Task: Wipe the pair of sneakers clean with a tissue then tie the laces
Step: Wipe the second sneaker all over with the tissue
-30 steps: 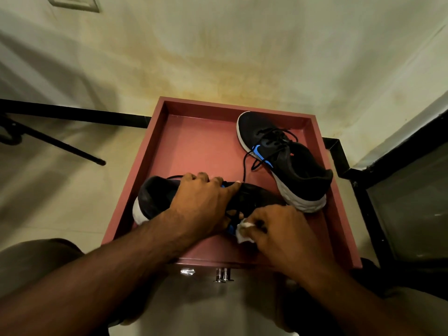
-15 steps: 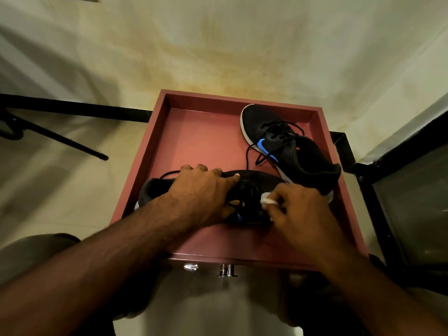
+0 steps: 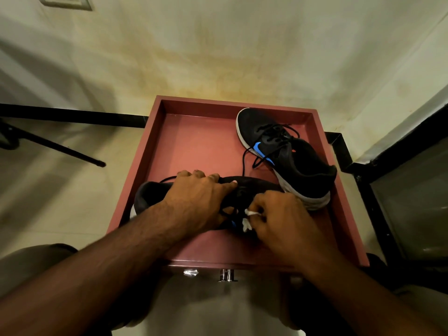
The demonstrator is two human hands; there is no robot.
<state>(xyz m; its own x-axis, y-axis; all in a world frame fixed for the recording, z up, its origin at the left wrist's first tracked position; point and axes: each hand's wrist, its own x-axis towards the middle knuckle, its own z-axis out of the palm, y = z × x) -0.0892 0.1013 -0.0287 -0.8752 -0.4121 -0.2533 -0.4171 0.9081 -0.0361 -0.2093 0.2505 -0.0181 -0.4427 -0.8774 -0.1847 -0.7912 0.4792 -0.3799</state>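
Two black sneakers with blue logos lie in a reddish-pink tray [image 3: 194, 141]. The near sneaker [image 3: 150, 192] lies crosswise at the tray's front. My left hand [image 3: 201, 202] grips it over the top, fingers curled round its far edge. My right hand [image 3: 281, 219] pinches a crumpled white tissue [image 3: 247, 220] against the sneaker's near side, by its laces. The far sneaker [image 3: 291, 156] stands at the back right with white sole and loose, untied black laces [image 3: 244, 161] trailing onto the tray floor.
The tray sits on a small stand with a metal knob [image 3: 226, 275] at its front. A black metal frame [image 3: 363, 180] runs along the right, a black rod [image 3: 60, 146] lies on the tiled floor to the left. My knees show at the bottom corners.
My right hand has slid the tissue from the sneaker's upper part back down and toward me along its near side. My left hand kept its hold on the sneaker.
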